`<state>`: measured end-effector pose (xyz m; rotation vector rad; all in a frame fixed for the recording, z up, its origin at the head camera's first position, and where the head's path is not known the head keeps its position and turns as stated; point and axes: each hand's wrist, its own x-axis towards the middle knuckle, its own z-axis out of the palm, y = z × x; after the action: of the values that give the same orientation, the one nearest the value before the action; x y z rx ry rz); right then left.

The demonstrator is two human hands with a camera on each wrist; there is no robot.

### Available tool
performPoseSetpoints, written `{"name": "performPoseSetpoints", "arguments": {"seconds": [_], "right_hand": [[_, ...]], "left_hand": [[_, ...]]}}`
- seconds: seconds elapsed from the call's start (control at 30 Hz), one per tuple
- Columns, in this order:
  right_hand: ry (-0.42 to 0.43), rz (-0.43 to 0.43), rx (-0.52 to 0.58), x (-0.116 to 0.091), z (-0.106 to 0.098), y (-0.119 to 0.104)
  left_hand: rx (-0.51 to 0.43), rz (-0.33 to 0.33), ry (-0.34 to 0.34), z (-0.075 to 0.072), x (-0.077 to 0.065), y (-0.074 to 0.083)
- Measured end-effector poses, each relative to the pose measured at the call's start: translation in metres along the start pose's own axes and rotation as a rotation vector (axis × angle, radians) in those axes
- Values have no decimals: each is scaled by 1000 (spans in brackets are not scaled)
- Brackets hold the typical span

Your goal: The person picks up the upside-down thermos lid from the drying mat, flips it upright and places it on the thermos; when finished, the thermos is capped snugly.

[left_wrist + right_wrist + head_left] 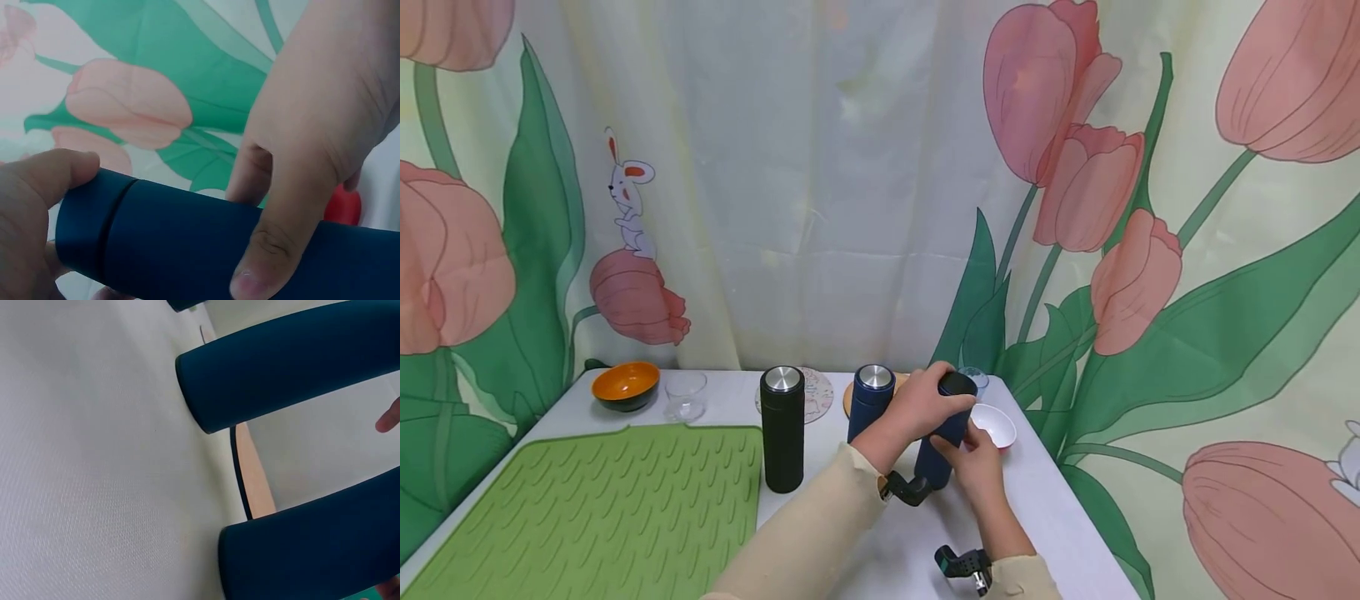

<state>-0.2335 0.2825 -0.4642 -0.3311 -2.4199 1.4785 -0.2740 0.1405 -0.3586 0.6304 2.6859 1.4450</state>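
Note:
A dark blue thermos bottle (953, 425) stands on the table, tilted a little, at the right. My left hand (925, 398) grips its cap, thumb and fingers around the rim. Lower down, my right hand (981, 471) holds the body, its thumb lying across the front in the left wrist view (275, 244). A second blue thermos (867, 404), with a silver-topped lid, stands just left, partly behind my left forearm. Further left is an upright black thermos (783, 433). In the right wrist view, the base of the held bottle (300, 550) is near the white tablecloth.
A green ridged mat (610, 508) covers the table's left. Behind it are an orange bowl (625, 383) and a clear glass (686, 396). A patterned round coaster (818, 396) lies behind the black thermos. Behind my right hand sit a white bowl (996, 423) and another glass (976, 377).

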Motion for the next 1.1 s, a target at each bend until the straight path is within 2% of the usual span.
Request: {"name": "performPoseSetpoints", "arguments": {"seconds": [0.17,0.33,0.43,0.53,0.73,0.8,0.9,1.1], "right_hand": [[5,17,-19,1,-3,1],[11,24,-18,2,-7,0],[6,27,-26,1,-8,-1],[8,18,-34,-1,-9,-1],[2,-1,-39,-4,-9,-1],[-5,2,-33,-4,-8,-2],[-9,7,-28,-2,-6,-2],[-7,-3,-17,3,0,-2]], "left_hand": [[108,-30,111,20,2,5],[118,-52,189,32,4,10],[138,-25,180,30,4,10],[138,1,127,23,5,7],[24,24,-6,6,5,0],[1,17,-19,3,5,-1],[6,-1,11,3,3,-1],[14,-65,162,18,1,0]]}}
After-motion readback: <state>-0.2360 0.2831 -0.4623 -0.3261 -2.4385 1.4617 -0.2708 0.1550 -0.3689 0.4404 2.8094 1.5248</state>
